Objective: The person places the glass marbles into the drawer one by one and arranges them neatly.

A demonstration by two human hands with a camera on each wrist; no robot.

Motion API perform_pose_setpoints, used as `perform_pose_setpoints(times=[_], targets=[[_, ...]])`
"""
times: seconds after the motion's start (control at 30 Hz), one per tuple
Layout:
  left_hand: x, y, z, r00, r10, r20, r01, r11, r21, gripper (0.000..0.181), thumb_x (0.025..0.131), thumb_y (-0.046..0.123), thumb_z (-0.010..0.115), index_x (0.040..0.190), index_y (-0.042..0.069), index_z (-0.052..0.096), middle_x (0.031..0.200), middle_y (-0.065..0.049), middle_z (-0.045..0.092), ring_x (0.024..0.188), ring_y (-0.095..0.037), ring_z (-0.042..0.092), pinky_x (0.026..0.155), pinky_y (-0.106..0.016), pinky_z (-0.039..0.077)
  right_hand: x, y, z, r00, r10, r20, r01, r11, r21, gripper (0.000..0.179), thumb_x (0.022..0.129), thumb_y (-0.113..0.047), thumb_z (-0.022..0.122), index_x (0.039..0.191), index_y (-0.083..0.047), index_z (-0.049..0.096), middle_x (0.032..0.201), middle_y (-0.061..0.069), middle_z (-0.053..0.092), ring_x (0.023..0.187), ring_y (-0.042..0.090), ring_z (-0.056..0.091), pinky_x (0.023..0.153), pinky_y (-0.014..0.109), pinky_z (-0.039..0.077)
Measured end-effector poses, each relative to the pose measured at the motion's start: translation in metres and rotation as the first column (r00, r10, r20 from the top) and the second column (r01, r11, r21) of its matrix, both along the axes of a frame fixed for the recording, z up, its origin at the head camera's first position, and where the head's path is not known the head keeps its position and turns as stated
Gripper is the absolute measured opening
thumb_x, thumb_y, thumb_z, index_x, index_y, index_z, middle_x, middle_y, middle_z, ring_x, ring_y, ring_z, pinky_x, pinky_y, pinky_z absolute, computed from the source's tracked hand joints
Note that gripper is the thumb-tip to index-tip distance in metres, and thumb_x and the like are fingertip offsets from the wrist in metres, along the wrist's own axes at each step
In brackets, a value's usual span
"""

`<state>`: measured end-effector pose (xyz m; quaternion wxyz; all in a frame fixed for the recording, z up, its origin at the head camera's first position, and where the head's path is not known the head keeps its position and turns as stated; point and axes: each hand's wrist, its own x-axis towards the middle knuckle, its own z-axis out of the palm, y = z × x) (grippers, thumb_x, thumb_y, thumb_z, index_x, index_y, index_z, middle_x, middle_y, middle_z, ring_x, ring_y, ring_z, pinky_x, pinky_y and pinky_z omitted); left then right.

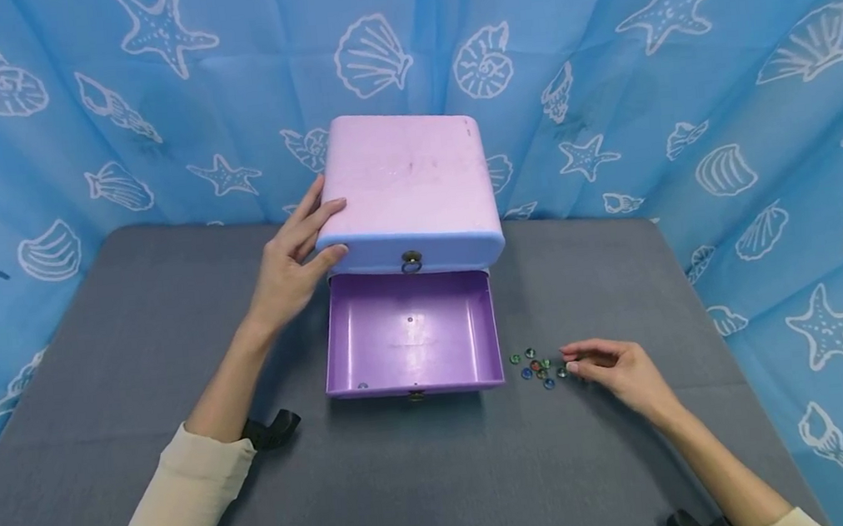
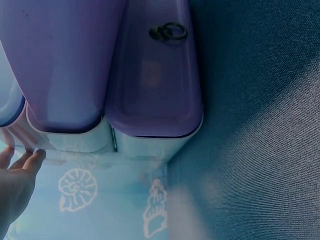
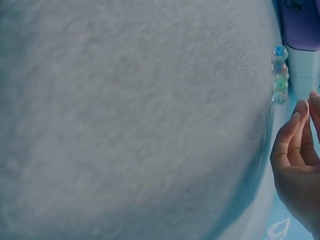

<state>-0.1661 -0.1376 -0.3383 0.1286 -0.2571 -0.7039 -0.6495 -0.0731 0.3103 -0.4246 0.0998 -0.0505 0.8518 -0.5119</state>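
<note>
Right hand [image 1: 622, 371] beside loose marbles [image 1: 536, 366], left hand [image 1: 288, 270] on a drawer unit [image 1: 409, 164]

Small dark marks sit near the far right corner of the unit's pink top, too small to read. The unit stands on a grey tablecloth [image 1: 597, 465]. Its blue upper drawer [image 1: 458, 247], closed, carries a dark ring pull [image 1: 411, 262] at the middle of its front. Below that, a purple drawer [image 1: 407, 352] is pulled out, and a lone marble [image 1: 362, 387] lies inside it by the near left corner. The left wrist view shows another purple drawer [image 2: 155, 75] under this one, closed, with a ring pull of its own.

The left hand rests on the unit's upper left edge, fingers extended over the pink top and thumb against the blue front; it is spread rather than clenched. The marbles lie in a loose cluster on the cloth, just right of the pulled-out drawer: green, blue, reddish and clear ones. The right hand is at the cluster's right side, fingers bent and thumb slightly parted from the forefinger, with nothing visible between the tips; the nearest marble is close by the thumb. Behind the table hangs a blue curtain [image 1: 257, 102] printed with white shells and starfish
</note>
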Motion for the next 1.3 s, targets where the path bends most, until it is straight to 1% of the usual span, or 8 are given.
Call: perform_pose_setpoints(times=[0.23, 0.33, 0.47, 0.57, 0.67, 0.77, 1.07, 1.3], targets=[[-0.008, -0.007, -0.02, 1.0, 0.018, 0.006, -0.018, 1.0, -0.008, 0.052, 0.09, -0.008, 0.067, 0.14, 0.002, 0.056, 0.163, -0.004, 0.026, 0.148, -0.02, 0.028, 0.112, -0.032, 0.036, 0.006, 0.003, -0.008, 0.996, -0.006, 0.087, 0.007, 1.0, -0.008, 0.035, 0.092, -0.013, 0.072, 0.123, 0.004, 0.067, 0.119, 0.023, 0.067, 0.094, 0.011, 0.07, 0.076, 0.028, 0.058], [-0.008, -0.007, -0.02, 1.0, 0.013, 0.007, -0.013, 1.0, -0.009, 0.051, 0.091, -0.006, 0.067, 0.14, 0.002, 0.055, 0.163, -0.006, 0.026, 0.148, -0.02, 0.027, 0.112, -0.031, 0.035, 0.005, 0.003, -0.01, 0.995, -0.006, 0.095, 0.005, 1.0, 0.012, 0.035, 0.091, -0.013, 0.073, 0.121, 0.003, 0.067, 0.118, 0.022, 0.068, 0.093, 0.011, 0.07, 0.075, 0.028, 0.058], [-0.002, -0.003, -0.009, 1.0, 0.006, 0.014, -0.006, 1.0, -0.002, 0.049, 0.092, -0.007, 0.064, 0.14, -0.003, 0.053, 0.163, -0.011, 0.025, 0.148, -0.023, 0.026, 0.113, -0.031, 0.034, 0.004, 0.003, -0.01, 0.996, 0.005, 0.093, -0.011, 0.998, 0.064, 0.034, 0.09, -0.013, 0.074, 0.12, 0.002, 0.068, 0.109, 0.018, 0.071, 0.087, 0.015, 0.07, 0.072, 0.029, 0.058], [-0.003, -0.004, -0.011, 1.0, -0.005, 0.013, 0.005, 1.0, 0.018, 0.049, 0.093, -0.005, 0.065, 0.14, -0.001, 0.054, 0.163, -0.007, 0.026, 0.148, -0.021, 0.026, 0.113, -0.029, 0.034, 0.003, 0.001, -0.009, 0.998, 0.014, 0.065, -0.021, 0.993, 0.119, 0.032, 0.089, -0.013, 0.075, 0.118, 0.0, 0.071, 0.103, 0.014, 0.071, 0.081, 0.016, 0.07, 0.068, 0.03, 0.057], [-0.01, -0.007, -0.019, 1.0, -0.012, 0.005, 0.012, 0.999, 0.039, 0.049, 0.093, 0.001, 0.067, 0.141, 0.004, 0.056, 0.162, 0.0, 0.028, 0.148, -0.019, 0.027, 0.112, -0.027, 0.034, 0.002, -0.001, -0.009, 0.999, 0.034, 0.0, -0.034, 0.981, 0.191, 0.028, 0.088, -0.014, 0.076, 0.114, -0.005, 0.074, 0.1, 0.01, 0.07, 0.078, 0.014, 0.068, 0.066, 0.028, 0.056], [-0.01, -0.008, -0.019, 1.0, -0.009, 0.001, 0.009, 0.999, 0.033, 0.049, 0.093, 0.006, 0.069, 0.141, 0.004, 0.056, 0.162, -0.001, 0.028, 0.148, -0.02, 0.027, 0.112, -0.028, 0.035, 0.001, -0.002, -0.01, 0.996, 0.059, -0.064, -0.042, 0.968, 0.247, 0.024, 0.087, -0.014, 0.077, 0.111, -0.009, 0.077, 0.099, 0.005, 0.07, 0.077, 0.011, 0.066, 0.065, 0.026, 0.055], [-0.003, -0.003, -0.008, 1.0, -0.004, 0.025, 0.004, 1.0, 0.01, 0.049, 0.093, -0.006, 0.064, 0.14, -0.004, 0.051, 0.163, -0.011, 0.023, 0.148, -0.023, 0.025, 0.113, -0.029, 0.034, 0.001, -0.001, -0.009, 0.995, 0.042, -0.096, -0.011, 0.954, 0.298, 0.021, 0.089, -0.019, 0.076, 0.109, -0.013, 0.078, 0.101, 0.003, 0.072, 0.085, 0.011, 0.064, 0.068, 0.024, 0.053], [0.004, 0.001, 0.004, 1.0, -0.01, 0.026, 0.009, 1.0, 0.008, 0.048, 0.094, -0.002, 0.064, 0.14, -0.007, 0.05, 0.163, -0.016, 0.022, 0.149, -0.024, 0.023, 0.114, -0.031, 0.033, 0.0, 0.002, -0.01, 0.999, -0.01, -0.048, 0.019, 0.982, 0.186, 0.028, 0.093, -0.021, 0.072, 0.116, -0.006, 0.074, 0.115, 0.016, 0.07, 0.087, 0.009, 0.07, 0.07, 0.026, 0.058]])
